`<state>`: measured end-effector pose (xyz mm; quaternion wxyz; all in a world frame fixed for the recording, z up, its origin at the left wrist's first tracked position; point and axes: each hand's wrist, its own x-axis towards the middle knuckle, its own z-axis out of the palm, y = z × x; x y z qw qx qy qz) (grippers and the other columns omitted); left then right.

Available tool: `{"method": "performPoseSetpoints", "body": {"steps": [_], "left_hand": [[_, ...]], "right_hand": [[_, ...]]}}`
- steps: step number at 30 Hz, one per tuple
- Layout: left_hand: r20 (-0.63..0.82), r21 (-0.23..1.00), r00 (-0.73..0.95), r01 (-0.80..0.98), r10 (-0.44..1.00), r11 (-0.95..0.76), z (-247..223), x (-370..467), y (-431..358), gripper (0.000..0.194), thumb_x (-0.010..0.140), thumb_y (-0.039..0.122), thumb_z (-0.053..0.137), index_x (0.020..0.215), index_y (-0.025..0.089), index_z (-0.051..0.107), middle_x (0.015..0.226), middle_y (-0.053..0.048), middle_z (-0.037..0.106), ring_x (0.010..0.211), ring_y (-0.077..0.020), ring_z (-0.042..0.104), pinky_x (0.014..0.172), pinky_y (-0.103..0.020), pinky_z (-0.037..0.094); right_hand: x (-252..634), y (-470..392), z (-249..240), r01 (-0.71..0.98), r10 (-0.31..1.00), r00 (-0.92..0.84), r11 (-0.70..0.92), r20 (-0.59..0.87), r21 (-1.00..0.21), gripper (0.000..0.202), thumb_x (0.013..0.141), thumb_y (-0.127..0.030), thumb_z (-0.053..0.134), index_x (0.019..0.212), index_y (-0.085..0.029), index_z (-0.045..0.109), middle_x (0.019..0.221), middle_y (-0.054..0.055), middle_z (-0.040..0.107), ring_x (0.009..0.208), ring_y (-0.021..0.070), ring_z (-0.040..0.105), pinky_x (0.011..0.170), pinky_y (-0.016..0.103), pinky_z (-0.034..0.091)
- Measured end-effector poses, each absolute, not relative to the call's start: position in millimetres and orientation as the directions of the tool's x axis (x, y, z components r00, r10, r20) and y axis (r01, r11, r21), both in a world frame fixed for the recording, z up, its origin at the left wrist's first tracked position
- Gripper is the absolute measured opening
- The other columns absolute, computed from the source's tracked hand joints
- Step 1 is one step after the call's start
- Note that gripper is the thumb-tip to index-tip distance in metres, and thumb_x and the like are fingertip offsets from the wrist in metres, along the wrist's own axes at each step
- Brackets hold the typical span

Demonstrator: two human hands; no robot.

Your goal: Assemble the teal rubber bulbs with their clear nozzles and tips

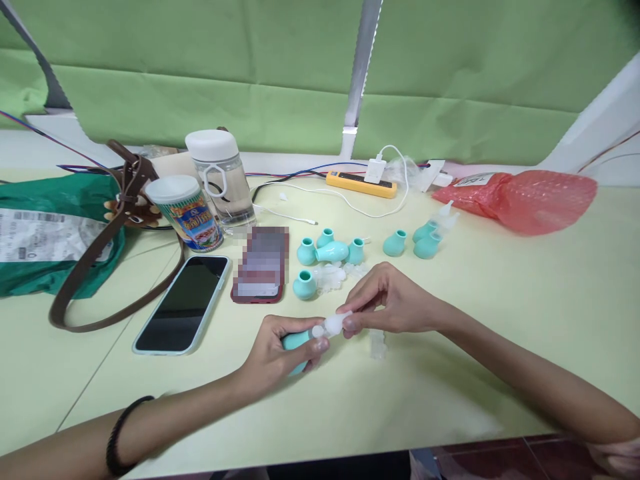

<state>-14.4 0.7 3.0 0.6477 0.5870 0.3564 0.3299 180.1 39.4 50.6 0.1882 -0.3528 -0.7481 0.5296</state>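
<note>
My left hand (293,353) is closed around a teal rubber bulb (296,341), its mouth turned toward the right. At that mouth sits a translucent white nozzle tip (336,324), pinched between the thumb and fingers of my right hand (377,303). Whether the tip is inside the bulb or only against it I cannot tell. Just beyond my hands stand several loose teal bulbs (305,285), with clear plastic pieces (331,277) among them. Farther right, two bulbs (427,245) carry white tips. A small clear piece (378,345) lies below my right hand.
Two phones (183,307) lie left of the bulbs. Behind them stand a noodle cup (193,220) and a water bottle (225,187). A brown strap (90,280) and a green parcel (60,240) are far left. A yellow power strip (350,184) and red plastic bag (530,200) lie behind.
</note>
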Motion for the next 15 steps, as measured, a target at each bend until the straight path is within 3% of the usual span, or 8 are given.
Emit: {"method": "performPoseSetpoints", "body": {"steps": [6, 9, 12, 15], "left_hand": [[-0.045, 0.995, 0.554, -0.047, 0.831, 0.085, 6.3, -16.0, 1.4, 0.022, 0.072, 0.029, 0.059, 0.083, 0.01, 0.065, 0.054, -0.001, 0.052, 0.049, -0.0107, 0.045, 0.049, -0.024, 0.039], [0.039, 0.988, 0.515, -0.145, 0.856, 0.043, 2.4, -18.0, 2.3, 0.033, 0.068, 0.03, 0.063, 0.097, 0.014, 0.062, 0.081, -0.008, 0.063, 0.073, -0.0198, 0.057, 0.067, -0.03, 0.045], [0.119, 0.964, 0.473, -0.266, 0.873, 0.013, -2.1, -19.2, 3.0, 0.038, 0.074, 0.031, 0.056, 0.109, 0.016, 0.055, 0.107, -0.012, 0.056, 0.101, -0.0262, 0.049, 0.085, -0.038, 0.04], [0.099, 0.976, 0.456, -0.219, 0.884, 0.004, -1.9, -18.4, 2.7, 0.027, 0.077, 0.026, 0.052, 0.101, 0.014, 0.058, 0.102, -0.012, 0.057, 0.095, -0.0247, 0.051, 0.083, -0.038, 0.041]], "right_hand": [[180.4, 37.6, 57.1, 0.262, 0.728, -0.681, 0.135, -0.084, -0.955, 0.019, 0.063, -0.024, 0.066, 0.08, -0.015, 0.068, 0.066, 0.005, 0.067, 0.058, 0.0144, 0.061, 0.053, 0.025, 0.051], [192.3, 37.6, 79.5, 0.352, 0.742, -0.664, 0.202, -0.092, -0.914, 0.017, 0.063, -0.024, 0.066, 0.078, -0.016, 0.069, 0.063, 0.005, 0.066, 0.055, 0.0144, 0.061, 0.05, 0.024, 0.051], [221.2, 38.4, 110.3, 0.479, 0.783, -0.617, 0.297, -0.076, -0.826, 0.014, 0.064, -0.027, 0.064, 0.072, -0.016, 0.069, 0.058, 0.003, 0.065, 0.047, 0.011, 0.058, 0.043, 0.02, 0.047], [258.8, 40.7, 134.2, 0.723, 0.881, -0.471, 0.358, -0.041, -0.591, 0.016, 0.065, -0.03, 0.061, 0.073, -0.017, 0.069, 0.061, 0.004, 0.064, 0.049, 0.0079, 0.057, 0.043, 0.017, 0.043]]}}
